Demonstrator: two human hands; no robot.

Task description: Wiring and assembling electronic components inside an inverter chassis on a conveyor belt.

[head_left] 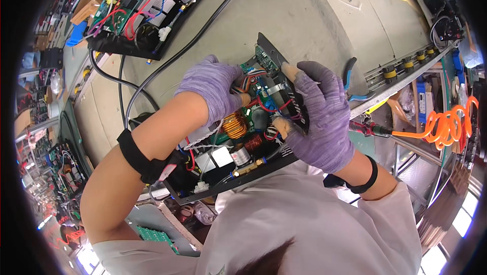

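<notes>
Black open-topped electronics chassis in the head view, resting at the near edge of the workbench, close to the torso, presumably for looking straight down inside. Gloved right hand at the chassis's right end, gripping the black end panel, fingertip higher, thumb lower, apparently to steady it while wired up. Gloved left hand over the opening, fingers curled beside coloured wires; cannot tell whether pinching any, tips partly hidden. Copper toroidal coil just below, exposed. Blue-handled pliers just beyond, seemingly parked within reach. Second open chassis upper left, well apart, likely leaving elbow room.
</notes>
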